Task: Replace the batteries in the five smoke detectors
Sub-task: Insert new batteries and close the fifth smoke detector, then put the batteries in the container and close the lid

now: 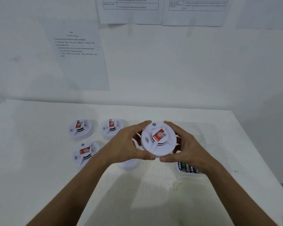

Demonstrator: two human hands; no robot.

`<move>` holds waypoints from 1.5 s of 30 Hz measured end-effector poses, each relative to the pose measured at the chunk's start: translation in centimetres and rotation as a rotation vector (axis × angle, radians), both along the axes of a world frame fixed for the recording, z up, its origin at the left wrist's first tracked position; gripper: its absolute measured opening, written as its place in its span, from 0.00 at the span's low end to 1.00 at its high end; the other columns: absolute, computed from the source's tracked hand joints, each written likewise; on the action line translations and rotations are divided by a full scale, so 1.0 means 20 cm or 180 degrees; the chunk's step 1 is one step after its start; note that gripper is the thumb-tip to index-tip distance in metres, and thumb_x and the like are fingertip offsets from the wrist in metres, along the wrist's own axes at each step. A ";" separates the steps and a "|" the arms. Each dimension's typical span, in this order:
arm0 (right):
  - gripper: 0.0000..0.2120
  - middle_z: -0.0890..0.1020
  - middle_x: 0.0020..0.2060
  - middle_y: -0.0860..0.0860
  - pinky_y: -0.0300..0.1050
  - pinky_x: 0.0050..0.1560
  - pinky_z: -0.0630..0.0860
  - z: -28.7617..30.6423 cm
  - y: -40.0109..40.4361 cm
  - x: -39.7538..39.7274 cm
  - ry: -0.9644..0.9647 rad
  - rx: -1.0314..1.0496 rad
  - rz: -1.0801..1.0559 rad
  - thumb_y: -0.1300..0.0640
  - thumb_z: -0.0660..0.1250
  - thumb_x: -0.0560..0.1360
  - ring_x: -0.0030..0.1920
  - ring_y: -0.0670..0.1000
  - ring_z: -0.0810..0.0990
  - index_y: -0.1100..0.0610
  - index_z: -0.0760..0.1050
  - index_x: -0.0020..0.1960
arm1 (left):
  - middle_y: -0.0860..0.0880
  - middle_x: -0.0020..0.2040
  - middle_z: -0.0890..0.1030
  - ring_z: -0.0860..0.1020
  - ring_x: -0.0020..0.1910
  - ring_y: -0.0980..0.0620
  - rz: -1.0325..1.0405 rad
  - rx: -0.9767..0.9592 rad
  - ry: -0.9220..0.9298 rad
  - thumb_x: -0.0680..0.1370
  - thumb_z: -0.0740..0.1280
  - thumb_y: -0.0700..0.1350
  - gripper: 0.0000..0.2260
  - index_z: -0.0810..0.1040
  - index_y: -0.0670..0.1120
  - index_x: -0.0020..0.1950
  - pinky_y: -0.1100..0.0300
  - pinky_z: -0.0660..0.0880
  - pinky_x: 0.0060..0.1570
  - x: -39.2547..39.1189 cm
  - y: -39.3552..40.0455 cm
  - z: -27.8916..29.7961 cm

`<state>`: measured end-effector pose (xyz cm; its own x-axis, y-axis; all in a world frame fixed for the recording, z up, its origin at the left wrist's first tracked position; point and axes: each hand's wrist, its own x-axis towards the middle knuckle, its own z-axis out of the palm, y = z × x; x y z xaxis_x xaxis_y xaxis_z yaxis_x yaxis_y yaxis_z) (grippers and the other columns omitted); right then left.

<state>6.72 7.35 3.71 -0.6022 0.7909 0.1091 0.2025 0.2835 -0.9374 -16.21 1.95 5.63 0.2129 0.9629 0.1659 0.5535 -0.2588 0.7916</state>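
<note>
Centrally, hands [158, 144] gripping red-labelled smoke detector [158, 138], batteries [188, 168] lettered "READY"

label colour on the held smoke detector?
Red with white markings, on the white smoke detector; head view shows it best.

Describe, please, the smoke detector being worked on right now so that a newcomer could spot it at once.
Start at the white table against the wall; three smoke detectors sit flat left of centre. Right of them, the held detector is gripped at its rim by the left hand and right hand. It alone is held, just beyond the batteries.
</note>
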 end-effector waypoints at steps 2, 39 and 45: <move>0.44 0.79 0.60 0.40 0.44 0.44 0.81 -0.01 0.02 -0.01 -0.0001 -0.0018 -0.0050 0.62 0.84 0.61 0.54 0.48 0.79 0.40 0.69 0.69 | 0.66 0.53 0.79 0.78 0.48 0.59 0.0007 -0.0049 0.0015 0.65 0.80 0.51 0.36 0.64 0.71 0.62 0.70 0.76 0.43 -0.01 0.02 0.00; 0.35 0.71 0.51 0.50 0.48 0.59 0.70 -0.27 0.48 -0.42 -0.1853 -0.0054 -0.0414 0.58 0.82 0.64 0.60 0.54 0.66 0.59 0.69 0.65 | 0.52 0.49 0.79 0.74 0.47 0.54 0.0659 -0.0867 0.0991 0.62 0.80 0.53 0.23 0.78 0.51 0.54 0.62 0.68 0.44 -0.18 0.56 -0.36; 0.24 0.75 0.48 0.53 0.42 0.47 0.68 -0.27 0.46 -0.43 -0.1899 -0.0045 -0.0523 0.59 0.80 0.62 0.51 0.52 0.71 0.53 0.70 0.51 | 0.53 0.42 0.81 0.78 0.41 0.55 0.0751 -0.1055 0.1068 0.65 0.78 0.48 0.17 0.79 0.46 0.50 0.67 0.72 0.38 -0.17 0.54 -0.37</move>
